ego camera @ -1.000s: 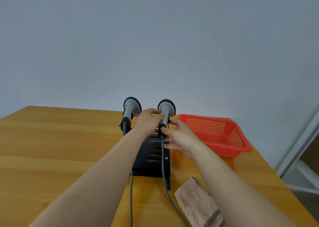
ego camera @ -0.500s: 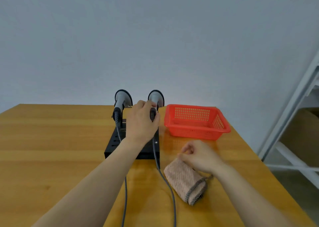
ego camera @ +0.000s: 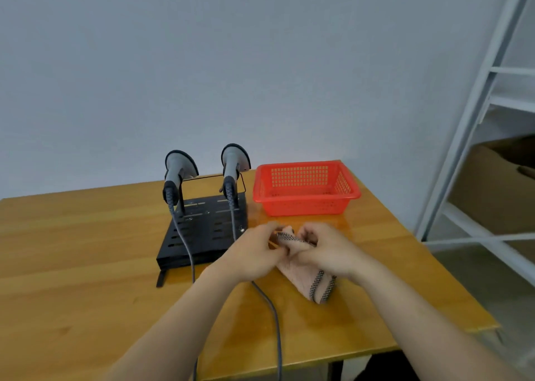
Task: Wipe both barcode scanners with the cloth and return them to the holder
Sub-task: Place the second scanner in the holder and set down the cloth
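Two grey barcode scanners stand upright in the black holder (ego camera: 202, 236): the left scanner (ego camera: 176, 175) and the right scanner (ego camera: 233, 166), each with a grey cable running toward me. In front of the holder's right corner, both my hands hold the pink cloth (ego camera: 307, 279) with its dark checked edge. My left hand (ego camera: 254, 253) pinches the cloth's upper edge. My right hand (ego camera: 324, 250) grips the cloth from the right, with the rest lying on the wooden table (ego camera: 72, 264) below it. Neither hand touches a scanner.
A red plastic basket (ego camera: 307, 204) sits to the right of the holder at the table's back. A white metal shelf frame (ego camera: 474, 137) with a cardboard box (ego camera: 498, 189) stands beyond the table's right edge. The cables (ego camera: 275, 322) trail to the front edge.
My left hand let go of the right scanner and came down to the cloth. My right hand left the scanner, went to the cloth and raised its edge. The camera view has shifted.
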